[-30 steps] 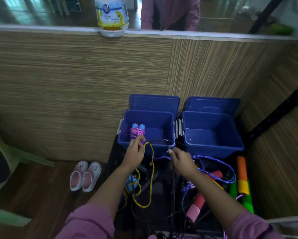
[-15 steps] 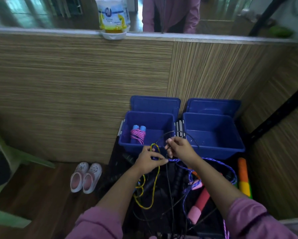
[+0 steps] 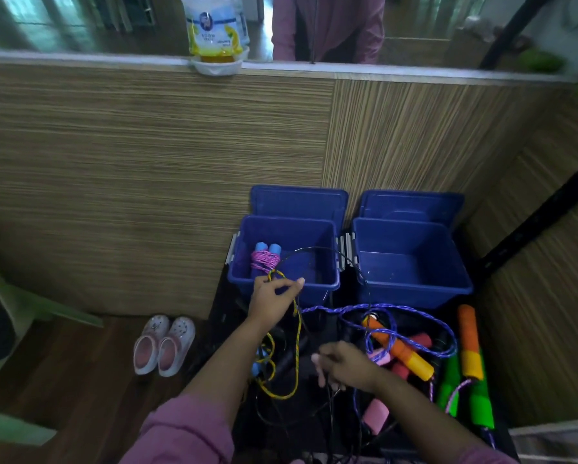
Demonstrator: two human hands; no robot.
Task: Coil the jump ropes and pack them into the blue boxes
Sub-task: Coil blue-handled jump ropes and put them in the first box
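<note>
A thin black jump rope (image 3: 317, 251) arcs up over the left blue box (image 3: 282, 289), pinched in the left hand (image 3: 274, 296), whose fingers also hold a loop of yellow braided rope (image 3: 296, 333). Just beyond that hand, a coiled pink rope with blue handles (image 3: 264, 259) lies inside the box. The right hand (image 3: 346, 365), lower and nearer me, grips the black cord among tangled ropes. Beyond it stands the right blue box (image 3: 411, 286); to its right lie purple rope (image 3: 411, 316) and orange handles (image 3: 399, 351).
</note>
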